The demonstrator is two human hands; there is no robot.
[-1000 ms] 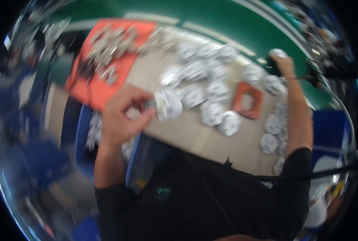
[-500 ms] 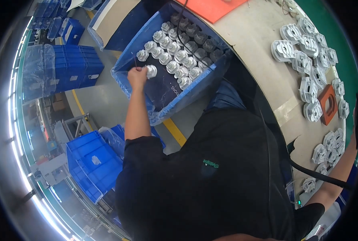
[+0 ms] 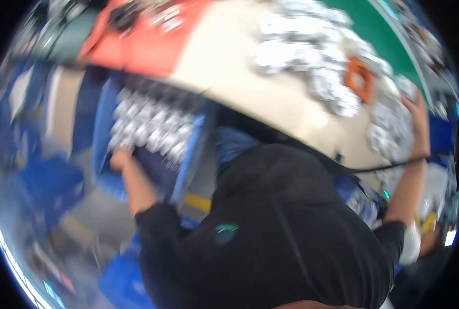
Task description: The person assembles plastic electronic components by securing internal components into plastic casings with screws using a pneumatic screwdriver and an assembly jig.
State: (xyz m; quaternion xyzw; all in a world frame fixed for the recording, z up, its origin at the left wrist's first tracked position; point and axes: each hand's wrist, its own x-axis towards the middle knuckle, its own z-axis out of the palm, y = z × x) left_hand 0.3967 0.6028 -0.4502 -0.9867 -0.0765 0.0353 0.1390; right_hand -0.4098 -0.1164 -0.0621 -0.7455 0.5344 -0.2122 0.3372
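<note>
Motion blur softens everything in view. My left hand (image 3: 121, 159) is inside the blue box (image 3: 99, 149), at the near left end of the rows of white moulded parts (image 3: 152, 121). Its fingers are smeared, and whether a part is between them does not show. Over at the table's right edge, my right hand (image 3: 417, 110) reaches up beside a white plastic part (image 3: 405, 87). Its fingertips come close to or touch that part; the blur hides which. Many similar white parts (image 3: 301, 38) stand on the table, around an orange frame-shaped block (image 3: 359, 80).
The beige table (image 3: 229, 62) curves along my front, with a red-orange mat (image 3: 142, 46) at its far left. A black cable (image 3: 379, 167) crosses near my right forearm. Blue crates (image 3: 49, 185) stand on the floor at left. A green strip (image 3: 394, 46) runs behind the table.
The view has swung toward the right, so box and table appear shifted left. My right hand has come into sight at the white parts. The part in my left hand no longer shows distinctly.
</note>
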